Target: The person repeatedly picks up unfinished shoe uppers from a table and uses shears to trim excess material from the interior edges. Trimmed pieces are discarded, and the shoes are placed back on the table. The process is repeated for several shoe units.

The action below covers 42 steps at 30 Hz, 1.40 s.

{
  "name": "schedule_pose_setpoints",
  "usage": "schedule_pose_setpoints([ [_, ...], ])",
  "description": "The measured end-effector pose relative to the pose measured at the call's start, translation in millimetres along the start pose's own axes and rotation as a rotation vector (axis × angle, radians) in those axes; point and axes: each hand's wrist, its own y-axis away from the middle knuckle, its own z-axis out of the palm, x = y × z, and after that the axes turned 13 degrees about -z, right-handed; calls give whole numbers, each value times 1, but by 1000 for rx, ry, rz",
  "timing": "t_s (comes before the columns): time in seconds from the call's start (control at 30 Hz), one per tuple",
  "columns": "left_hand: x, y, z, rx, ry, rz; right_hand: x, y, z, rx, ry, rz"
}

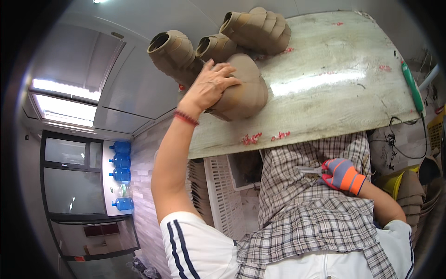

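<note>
On the near left part of the table, my left hand (211, 86), bare with a red bead bracelet, rests on a rounded brown shell-like piece (246, 88). Its fingers are spread, touching the top and side of the piece. Behind it lie more brown pieces nested in stacks: one at the left (174, 53), a smaller one in the middle (218, 46) and a longer one (260, 30) at the back. My right hand (341, 174), in a grey, orange and pink glove, is closed around scissors (309, 170) over my checked apron (302, 195). The blades point left.
The worn whitish table (320, 97) bears red flecks. A green corded tool (412, 86) lies at its right edge, its cable hanging down. Below stand a white slatted crate (225, 195) at left and more brown stacks (411, 195) at right. Blue water bottles (121, 161) line the far-left wall.
</note>
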Motion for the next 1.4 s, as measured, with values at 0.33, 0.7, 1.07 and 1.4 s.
schedule_pose_setpoints([
  [0.33,1,-28,44,-230,422,-85,0,-18,3,-52,-67,-12],
  [0.7,-91,-115,61,236,283,-790,5,-27,3,-160,-6,45],
  [1.07,-97,-157,-4,746,568,-749,1,-13,-3,8,-69,-21],
  [1.4,128,115,-88,489,2320,-954,-8,27,-102,654,-128,-111],
])
